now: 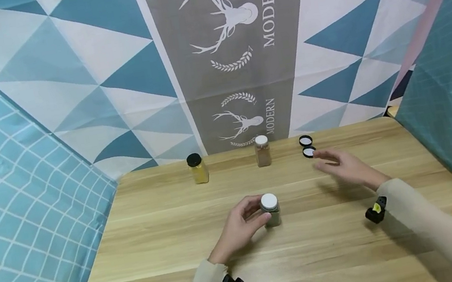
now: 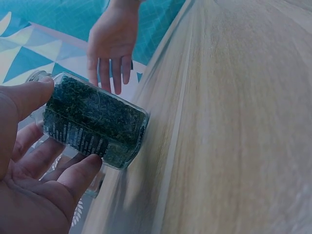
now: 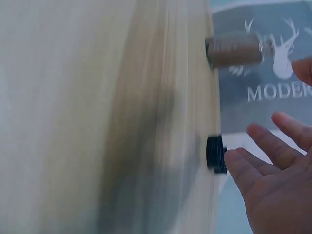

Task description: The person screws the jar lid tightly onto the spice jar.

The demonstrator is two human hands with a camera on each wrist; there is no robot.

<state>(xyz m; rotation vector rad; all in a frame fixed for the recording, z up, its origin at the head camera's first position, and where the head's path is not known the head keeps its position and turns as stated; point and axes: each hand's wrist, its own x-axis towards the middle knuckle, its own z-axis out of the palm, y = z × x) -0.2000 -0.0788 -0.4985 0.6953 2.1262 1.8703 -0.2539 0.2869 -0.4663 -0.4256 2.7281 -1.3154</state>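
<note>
A square glass spice jar [image 1: 270, 211] of dark green dried herbs has a white top, and my left hand [image 1: 237, 228] grips it between thumb and fingers. In the left wrist view the herb jar [image 2: 95, 119] leans across the picture, printed lettering on its side. My right hand [image 1: 348, 168] is held over the table's right part with fingers loosely extended, holding nothing. Its fingertips are right by two black caps [image 1: 306, 140] that lie with their white insides up. The right wrist view has a black cap [image 3: 214, 153] just past the fingertips.
A jar of yellow powder [image 1: 199, 171] with a black cap stands at the back left of the wooden table [image 1: 159, 250]. At the back middle stands a white-topped jar of brown powder [image 1: 263, 154]. Patterned cloth [image 1: 125, 68] hangs behind the table.
</note>
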